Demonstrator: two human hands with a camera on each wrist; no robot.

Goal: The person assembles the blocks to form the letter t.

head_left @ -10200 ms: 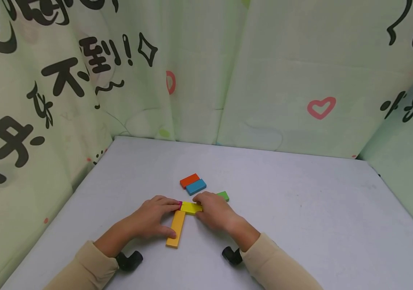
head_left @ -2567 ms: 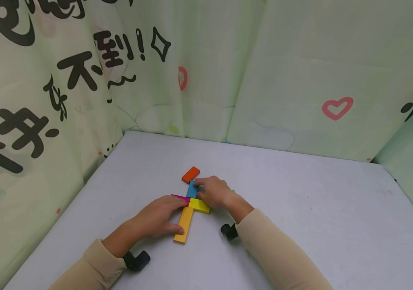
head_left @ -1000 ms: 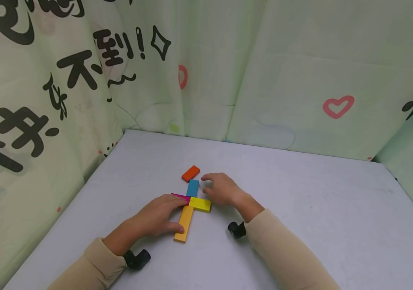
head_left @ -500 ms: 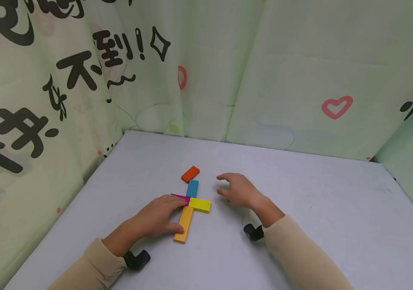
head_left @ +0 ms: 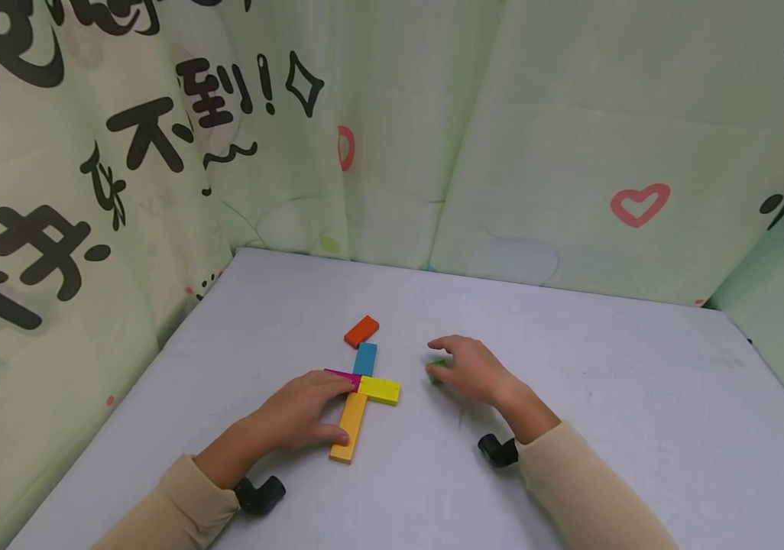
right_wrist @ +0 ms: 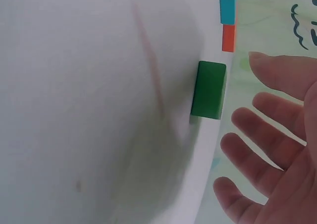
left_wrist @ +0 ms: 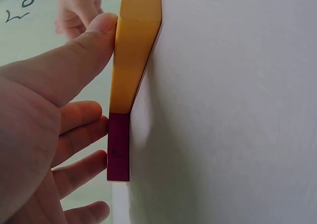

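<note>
My left hand (head_left: 296,410) rests on two wooden blocks, fingertips on the magenta block (head_left: 344,374) and thumb on the long orange-yellow block (head_left: 352,418). In the left wrist view the thumb presses the side of the orange-yellow block (left_wrist: 134,60), with the magenta block (left_wrist: 119,147) at its end. A yellow block (head_left: 380,390) lies right of the magenta one, and a blue block (head_left: 366,358) stretches away behind them. My right hand (head_left: 473,372) hovers with spread fingers at a green block (right_wrist: 209,90), holding nothing. From the head, the hand partly hides that block.
A red-orange block (head_left: 361,331) lies at a slant just behind the blue one. The white table (head_left: 605,428) extends widely to the right. Printed curtains (head_left: 536,137) surround its back and sides. Black wrist cameras (head_left: 261,495) hang under both wrists.
The blue block has come from beside the red-orange block to the others. My right hand has let go of it and moved right, over the green block. The left hand stays on its blocks.
</note>
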